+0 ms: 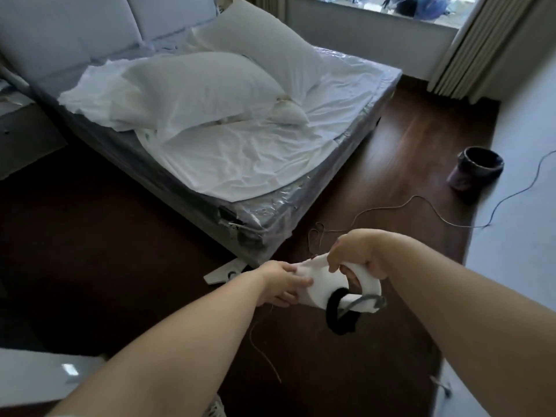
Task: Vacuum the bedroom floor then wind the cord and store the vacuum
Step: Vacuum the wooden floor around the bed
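Both hands are on the vacuum [328,285], held up off the dark wood floor [400,136] in front of the person, just this side of the bed's [270,218] near corner. The right hand [358,254] is curled over the top of the white looped handle, fingers wrapped down through the opening, so it carries the weight. The left hand [281,282] lies against the white body just left of the handle, fingers bent round its side; whether it grips firmly or only steadies I cannot tell.

By the look of it the white plastic shell is hard, smooth and a little slippery, so the handle loop is the sure place to hold, with the other hand under or beside the body. It seems light enough to hang from one fist, though that is a guess. A black ring and a grey fitting sit below the right hand at the handle's rear end; these are better left alone as grips.

Thin and limp, the cord [421,203] runs from beyond the right hand across the floor, away to the right past a small dark bin [478,168] and up the pale wall. It should bend easily and will tangle if pulled in a heap, so it wants gathering in even loops. Another thin strand hangs below the left wrist.
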The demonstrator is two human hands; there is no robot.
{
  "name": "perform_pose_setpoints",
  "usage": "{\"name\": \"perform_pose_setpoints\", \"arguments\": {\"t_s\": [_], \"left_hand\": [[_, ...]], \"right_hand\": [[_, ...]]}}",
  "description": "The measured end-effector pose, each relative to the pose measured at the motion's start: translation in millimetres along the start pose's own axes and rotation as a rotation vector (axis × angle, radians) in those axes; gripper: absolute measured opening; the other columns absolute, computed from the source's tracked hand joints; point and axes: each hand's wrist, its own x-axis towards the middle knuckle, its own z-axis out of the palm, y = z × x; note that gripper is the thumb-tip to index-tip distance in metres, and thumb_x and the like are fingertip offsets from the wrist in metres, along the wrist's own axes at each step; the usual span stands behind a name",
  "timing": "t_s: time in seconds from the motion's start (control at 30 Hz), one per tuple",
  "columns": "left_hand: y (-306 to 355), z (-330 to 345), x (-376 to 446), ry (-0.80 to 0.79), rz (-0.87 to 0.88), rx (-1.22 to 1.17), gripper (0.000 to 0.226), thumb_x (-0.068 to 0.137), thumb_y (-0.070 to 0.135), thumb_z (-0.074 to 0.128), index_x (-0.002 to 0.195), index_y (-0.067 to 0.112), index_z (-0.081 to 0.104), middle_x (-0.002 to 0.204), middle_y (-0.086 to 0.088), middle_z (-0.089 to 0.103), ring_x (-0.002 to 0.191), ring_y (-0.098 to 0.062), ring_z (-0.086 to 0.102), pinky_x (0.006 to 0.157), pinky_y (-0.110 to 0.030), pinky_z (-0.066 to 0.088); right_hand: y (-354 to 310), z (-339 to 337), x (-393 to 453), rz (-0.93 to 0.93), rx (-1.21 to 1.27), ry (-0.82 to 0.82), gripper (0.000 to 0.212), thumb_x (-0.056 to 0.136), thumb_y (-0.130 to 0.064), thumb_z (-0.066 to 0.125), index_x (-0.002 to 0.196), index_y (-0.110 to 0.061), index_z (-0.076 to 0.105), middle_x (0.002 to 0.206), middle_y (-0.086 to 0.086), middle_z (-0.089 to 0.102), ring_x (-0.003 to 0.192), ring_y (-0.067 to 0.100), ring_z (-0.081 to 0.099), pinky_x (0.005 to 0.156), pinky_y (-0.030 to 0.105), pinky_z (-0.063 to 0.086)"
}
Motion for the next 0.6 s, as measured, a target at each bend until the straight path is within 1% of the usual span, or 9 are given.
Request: {"name": "perform_pose_setpoints", "arguments": {"t_s": [0.07, 0.17, 0.2, 0.23, 0.33, 0.4, 0.5, 0.53, 0.6], "left_hand": [[8, 31, 3, -0.016, 0.009, 0.024, 0.078, 0.08, 0.034, 0.078, 0.145, 0.017, 0.04, 0.115, -0.01, 0.066, 0.1, -0.024, 0.069, 0.077, -0.033, 0.057], [27, 88, 9, -0.029, 0.008, 0.099, 0.076, 0.079, 0.032, 0.079, 0.143, 0.014, 0.043, 0.114, -0.012, 0.065, 0.095, -0.023, 0.069, 0.077, -0.033, 0.057], [29, 93, 10, -0.019, 0.01, 0.114, 0.073, 0.078, 0.03, 0.08, 0.14, 0.013, 0.045, 0.113, -0.013, 0.065, 0.095, -0.023, 0.069, 0.076, -0.033, 0.058], [36, 106, 12, -0.028, 0.014, 0.139, 0.069, 0.078, 0.028, 0.08, 0.137, 0.012, 0.048, 0.112, -0.014, 0.065, 0.094, -0.023, 0.069, 0.075, -0.033, 0.059], [53, 135, 11, -0.079, -0.025, 0.244, 0.06, 0.077, 0.029, 0.081, 0.129, 0.014, 0.056, 0.107, -0.016, 0.067, 0.088, -0.023, 0.07, 0.075, -0.035, 0.06], [65, 149, 11, -0.105, -0.067, 0.312, 0.057, 0.076, 0.029, 0.081, 0.126, 0.014, 0.058, 0.102, -0.016, 0.066, 0.089, -0.026, 0.07, 0.077, -0.038, 0.06], [86, 168, 13, -0.169, -0.091, 0.426, 0.061, 0.077, 0.031, 0.081, 0.129, 0.009, 0.057, 0.102, -0.019, 0.066, 0.086, -0.026, 0.071, 0.066, -0.035, 0.061], [94, 170, 12, -0.19, -0.093, 0.449, 0.064, 0.076, 0.033, 0.08, 0.13, 0.008, 0.056, 0.105, -0.021, 0.067, 0.086, -0.027, 0.072, 0.067, -0.036, 0.061], [114, 178, 11, -0.222, -0.099, 0.477, 0.069, 0.076, 0.034, 0.08, 0.132, 0.005, 0.052, 0.107, -0.024, 0.067, 0.088, -0.029, 0.072, 0.079, -0.042, 0.06]], "right_hand": [[29, -13, -9, 0.015, 0.048, -0.001, 0.027, 0.088, -0.01, 0.057, 0.11, 0.004, 0.062, 0.072, 0.012, 0.056, 0.075, 0.03, 0.053, 0.07, 0.037, 0.045], [85, -33, -32, 0.022, 0.131, 0.051, 0.024, 0.084, -0.007, 0.058, 0.104, 0.005, 0.064, 0.065, 0.012, 0.053, 0.066, 0.028, 0.05, 0.066, 0.036, 0.042], [93, -34, -34, 0.018, 0.165, 0.059, 0.025, 0.082, -0.007, 0.059, 0.103, 0.007, 0.065, 0.062, 0.012, 0.053, 0.064, 0.028, 0.049, 0.066, 0.036, 0.042], [111, -39, -40, 0.03, 0.207, 0.078, 0.025, 0.08, -0.006, 0.06, 0.1, 0.007, 0.067, 0.059, 0.012, 0.053, 0.062, 0.027, 0.05, 0.066, 0.036, 0.043], [153, -43, -58, 0.065, 0.363, 0.122, 0.01, 0.075, -0.003, 0.063, 0.082, -0.001, 0.069, 0.052, 0.008, 0.052, 0.052, 0.023, 0.048, 0.06, 0.032, 0.044], [172, -45, -68, 0.069, 0.413, 0.159, 0.019, 0.071, -0.005, 0.066, 0.089, -0.003, 0.071, 0.058, 0.008, 0.056, 0.056, 0.023, 0.052, 0.06, 0.032, 0.046], [191, -55, -84, 0.041, 0.458, 0.227, 0.03, 0.069, -0.006, 0.068, 0.098, 0.001, 0.071, 0.064, 0.01, 0.057, 0.056, 0.023, 0.052, 0.054, 0.031, 0.046], [192, -61, -89, 0.03, 0.452, 0.242, 0.031, 0.07, -0.004, 0.067, 0.1, 0.005, 0.069, 0.062, 0.01, 0.055, 0.053, 0.022, 0.05, 0.05, 0.028, 0.043], [195, -76, -103, 0.022, 0.46, 0.28, 0.024, 0.072, -0.002, 0.064, 0.092, 0.01, 0.068, 0.056, 0.01, 0.05, 0.047, 0.021, 0.045, 0.045, 0.025, 0.04]]}}
